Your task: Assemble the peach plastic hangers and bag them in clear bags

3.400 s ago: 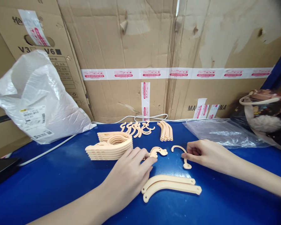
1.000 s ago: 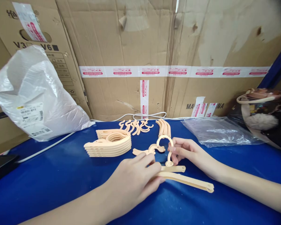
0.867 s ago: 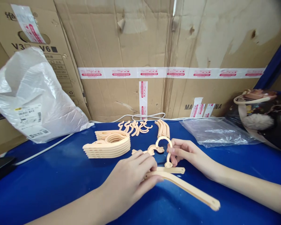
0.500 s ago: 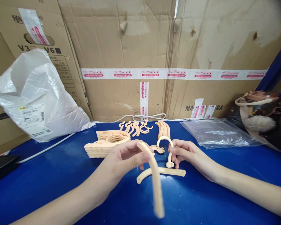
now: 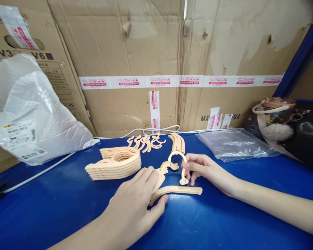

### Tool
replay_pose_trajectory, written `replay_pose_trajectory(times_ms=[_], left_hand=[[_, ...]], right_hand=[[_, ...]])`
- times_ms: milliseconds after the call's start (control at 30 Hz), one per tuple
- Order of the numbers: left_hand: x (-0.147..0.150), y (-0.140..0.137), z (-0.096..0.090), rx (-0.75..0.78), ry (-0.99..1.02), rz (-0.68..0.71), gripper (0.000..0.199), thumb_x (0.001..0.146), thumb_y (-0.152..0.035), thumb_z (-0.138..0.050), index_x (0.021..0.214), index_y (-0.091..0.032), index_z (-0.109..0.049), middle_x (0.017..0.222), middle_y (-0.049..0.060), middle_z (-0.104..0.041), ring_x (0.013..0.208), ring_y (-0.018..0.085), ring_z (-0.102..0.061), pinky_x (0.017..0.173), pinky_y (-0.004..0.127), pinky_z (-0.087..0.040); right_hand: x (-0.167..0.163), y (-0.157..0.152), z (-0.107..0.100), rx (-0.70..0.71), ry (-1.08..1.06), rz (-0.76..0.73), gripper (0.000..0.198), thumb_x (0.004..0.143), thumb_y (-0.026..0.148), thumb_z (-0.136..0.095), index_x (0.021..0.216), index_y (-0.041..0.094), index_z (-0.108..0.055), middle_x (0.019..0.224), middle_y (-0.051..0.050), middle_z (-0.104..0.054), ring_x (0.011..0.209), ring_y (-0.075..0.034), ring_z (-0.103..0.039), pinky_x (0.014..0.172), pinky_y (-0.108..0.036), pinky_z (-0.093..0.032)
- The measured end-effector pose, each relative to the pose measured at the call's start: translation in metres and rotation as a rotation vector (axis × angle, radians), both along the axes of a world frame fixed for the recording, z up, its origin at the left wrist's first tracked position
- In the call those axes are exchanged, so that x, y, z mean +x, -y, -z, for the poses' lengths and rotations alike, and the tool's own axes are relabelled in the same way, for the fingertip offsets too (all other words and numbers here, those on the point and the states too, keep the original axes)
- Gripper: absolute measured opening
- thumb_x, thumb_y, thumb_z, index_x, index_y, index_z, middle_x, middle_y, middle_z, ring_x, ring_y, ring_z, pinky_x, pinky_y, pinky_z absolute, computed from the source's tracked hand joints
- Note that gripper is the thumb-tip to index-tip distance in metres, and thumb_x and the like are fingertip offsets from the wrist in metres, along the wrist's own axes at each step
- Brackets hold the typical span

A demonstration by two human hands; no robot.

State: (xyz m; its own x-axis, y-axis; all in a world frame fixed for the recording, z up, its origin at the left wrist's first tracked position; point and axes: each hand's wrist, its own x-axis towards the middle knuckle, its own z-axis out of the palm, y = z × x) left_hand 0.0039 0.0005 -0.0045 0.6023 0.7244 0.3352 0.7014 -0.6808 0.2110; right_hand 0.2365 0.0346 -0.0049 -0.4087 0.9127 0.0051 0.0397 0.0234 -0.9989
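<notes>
My left hand (image 5: 135, 194) is lowered over beige parts on the blue table (image 5: 224, 222), fingers bent over a hanger arm (image 5: 159, 181) that it mostly hides. Its thumb sticks out beside a second curved hanger arm (image 5: 179, 189), which lies flat and points right. Just beyond the fingertips is a small wavy-edged connector piece (image 5: 170, 165). My right hand (image 5: 206, 168) pinches a hanger hook (image 5: 183, 173) by its shank, the curve up and the round flared end down.
Stacked beige hanger bodies (image 5: 120, 166) stand left. Several loose hooks (image 5: 146, 143) and hanger arms (image 5: 177, 143) lie behind. A clear plastic bag (image 5: 232, 146) and dark handbag (image 5: 284, 128) are right; a white parcel bag (image 5: 36, 114) is left. Cardboard (image 5: 135, 107) forms the back wall.
My left hand has lowered the hanger arm from the air to the table, turning it leftward beside the connector piece. My right hand keeps the hook in its pinch. The view has shifted slightly.
</notes>
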Motion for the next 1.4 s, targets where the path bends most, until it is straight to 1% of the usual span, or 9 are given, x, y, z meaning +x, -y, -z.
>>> replay_pose_trajectory(times_ms=[100,200,400,467,533,600,900,1067,1400], left_hand=[[0.002,-0.001,0.003,-0.006,-0.045,0.028,0.008,0.090,-0.019,-0.041,0.082,-0.022,-0.042,0.083,0.002,-0.053,0.074,0.020,-0.053,0.062,0.030,-0.040],[0.004,0.000,0.002,-0.074,-0.033,0.049,0.012,0.090,-0.021,-0.041,0.079,-0.022,-0.040,0.081,0.001,-0.053,0.070,0.019,-0.053,0.058,0.029,-0.037],[0.008,0.000,-0.010,-0.089,0.069,0.047,0.016,0.096,-0.023,-0.030,0.085,-0.021,-0.042,0.077,0.000,-0.055,0.065,0.018,-0.053,0.058,0.030,-0.035],[0.011,-0.002,-0.013,-0.132,0.073,0.019,0.020,0.098,-0.026,-0.026,0.090,-0.021,-0.043,0.077,0.000,-0.056,0.065,0.018,-0.054,0.058,0.030,-0.035],[0.013,-0.004,-0.014,-0.174,0.081,0.006,0.022,0.100,-0.028,-0.024,0.097,-0.021,-0.045,0.084,0.001,-0.059,0.072,0.019,-0.057,0.061,0.031,-0.038],[0.016,-0.007,-0.012,-0.186,0.087,0.009,0.022,0.101,-0.028,-0.025,0.102,-0.022,-0.046,0.090,0.002,-0.061,0.079,0.020,-0.058,0.064,0.031,-0.039],[0.013,-0.011,-0.004,-0.142,0.142,0.034,0.024,0.099,-0.029,-0.030,0.090,-0.020,-0.051,0.083,0.002,-0.058,0.078,0.020,-0.054,0.065,0.030,-0.038],[0.011,-0.011,-0.005,-0.123,0.158,0.092,0.028,0.100,-0.028,-0.029,0.086,-0.020,-0.051,0.082,0.002,-0.057,0.078,0.019,-0.053,0.073,0.033,-0.039],[0.009,-0.014,0.000,-0.052,0.094,0.159,0.026,0.103,-0.023,-0.027,0.110,-0.019,-0.051,0.099,0.003,-0.060,0.091,0.020,-0.051,0.089,0.036,-0.037]], right_hand=[[-0.001,0.000,0.000,0.003,-0.018,-0.001,0.022,0.078,0.036,-0.068,0.079,0.016,-0.058,0.070,0.000,-0.063,0.065,-0.012,-0.060,0.057,-0.023,-0.051],[-0.002,0.000,0.000,-0.001,-0.042,0.005,0.022,0.077,0.034,-0.069,0.083,0.017,-0.056,0.071,0.000,-0.061,0.066,-0.012,-0.059,0.057,-0.023,-0.052],[-0.003,-0.001,0.001,-0.018,-0.106,0.135,0.053,0.075,0.024,-0.067,0.123,0.023,-0.045,0.075,0.003,-0.061,0.061,-0.011,-0.055,0.054,-0.025,-0.052],[-0.004,-0.003,0.001,0.016,-0.115,0.161,0.042,0.076,0.025,-0.065,0.116,0.022,-0.055,0.074,0.002,-0.059,0.062,-0.011,-0.053,0.054,-0.024,-0.050],[-0.006,-0.006,0.001,0.050,-0.128,0.170,0.023,0.077,0.028,-0.064,0.097,0.017,-0.066,0.072,0.001,-0.057,0.063,-0.011,-0.052,0.054,-0.023,-0.048],[-0.009,-0.007,0.000,0.068,-0.160,0.167,0.016,0.077,0.029,-0.064,0.085,0.016,-0.069,0.069,0.000,-0.057,0.064,-0.011,-0.052,0.055,-0.023,-0.046],[-0.010,-0.007,0.005,0.091,-0.143,0.119,0.016,0.077,0.028,-0.072,0.090,0.018,-0.074,0.065,0.002,-0.060,0.056,-0.008,-0.050,0.058,-0.023,-0.043],[-0.010,-0.008,0.008,0.044,-0.175,0.109,0.020,0.075,0.031,-0.075,0.091,0.018,-0.074,0.072,0.000,-0.062,0.062,-0.008,-0.050,0.057,-0.021,-0.043],[-0.011,-0.008,0.005,0.006,-0.187,0.040,0.018,0.075,0.031,-0.075,0.089,0.018,-0.075,0.072,0.000,-0.061,0.064,-0.008,-0.049,0.057,-0.020,-0.041]])
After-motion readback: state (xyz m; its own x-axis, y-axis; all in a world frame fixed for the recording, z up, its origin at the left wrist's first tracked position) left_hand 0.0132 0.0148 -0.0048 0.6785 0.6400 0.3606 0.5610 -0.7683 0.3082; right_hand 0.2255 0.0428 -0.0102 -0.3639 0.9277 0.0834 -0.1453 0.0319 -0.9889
